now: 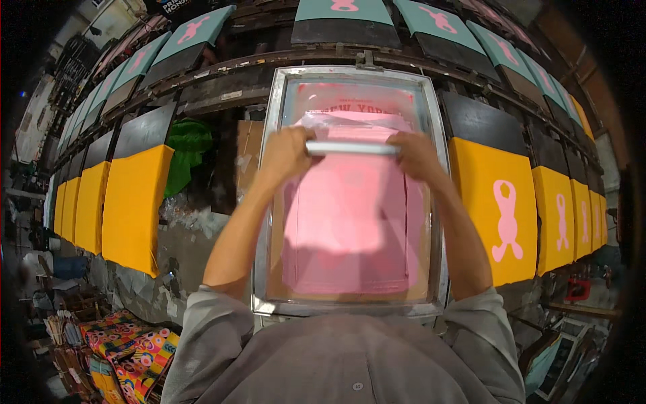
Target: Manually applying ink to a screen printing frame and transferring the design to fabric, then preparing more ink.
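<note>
Both my hands grip a squeegee with a pale, straight bar, held crosswise over a screen printing frame. My left hand is closed round the bar's left end, and my right hand is closed round its right end; both are slightly blurred. The metal-edged screen frame lies in front of me. Across its mesh spreads pink ink, with a reddish band showing at the far end. The squeegee's lower edge and whatever lies under the screen are hard to make out.
Yellow fabric panels lie on dark boards at both sides; the left one is plain, the right one bears a pink figure. Teal panels line the far row beyond a rail. Green cloth hangs at left; patterned fabric lies lower left.
</note>
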The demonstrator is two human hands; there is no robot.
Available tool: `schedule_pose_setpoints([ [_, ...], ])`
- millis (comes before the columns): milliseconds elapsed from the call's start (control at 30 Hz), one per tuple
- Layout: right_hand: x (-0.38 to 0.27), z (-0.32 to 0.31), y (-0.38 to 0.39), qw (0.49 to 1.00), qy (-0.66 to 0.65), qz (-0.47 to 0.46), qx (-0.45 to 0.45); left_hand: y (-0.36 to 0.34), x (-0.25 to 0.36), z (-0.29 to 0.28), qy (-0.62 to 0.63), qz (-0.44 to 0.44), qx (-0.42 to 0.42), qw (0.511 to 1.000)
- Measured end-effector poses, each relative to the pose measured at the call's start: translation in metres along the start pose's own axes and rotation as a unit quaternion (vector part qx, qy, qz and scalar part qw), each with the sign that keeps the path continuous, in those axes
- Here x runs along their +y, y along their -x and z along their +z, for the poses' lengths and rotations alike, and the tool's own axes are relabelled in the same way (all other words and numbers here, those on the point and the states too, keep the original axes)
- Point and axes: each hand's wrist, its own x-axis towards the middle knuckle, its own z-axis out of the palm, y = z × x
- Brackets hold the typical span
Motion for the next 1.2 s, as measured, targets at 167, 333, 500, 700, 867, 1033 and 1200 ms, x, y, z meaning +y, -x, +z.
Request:
schedule_pose_setpoints([
  [167, 0.004, 0.006, -0.001, 0.999, 0.01, 0.021, -0.042, 0.01, -0.003, 0.019, 0.005, 0.036, 0.063, 0.997],
  [333, 0.019, -0.012, -0.035, 0.999, 0.014, 0.028, -0.04, -0.029, -0.015, -0.009, 0.009, 0.019, 0.033, 0.999],
  [500, 0.029, -0.01, -0.056, 0.996, 0.078, 0.04, -0.025, -0.048, -0.008, -0.019, -0.059, 0.025, -0.006, 0.998],
  [700, 0.035, -0.011, -0.068, 0.994, 0.044, 0.064, -0.072, -0.058, -0.013, -0.006, -0.047, 0.001, 0.001, 0.999],
  [867, 0.028, -0.011, -0.057, 0.993, 0.03, 0.059, -0.101, -0.049, -0.018, 0.006, -0.016, -0.005, 0.006, 1.0],
  [1033, 0.016, -0.011, -0.027, 0.988, 0.008, 0.065, -0.141, -0.017, -0.009, 0.01, 0.013, -0.022, -0.036, 0.999],
  [1200, -0.006, -0.011, 0.014, 0.989, -0.026, 0.051, -0.139, 0.024, 0.006, 0.009, 0.02, -0.014, -0.011, 1.0],
])
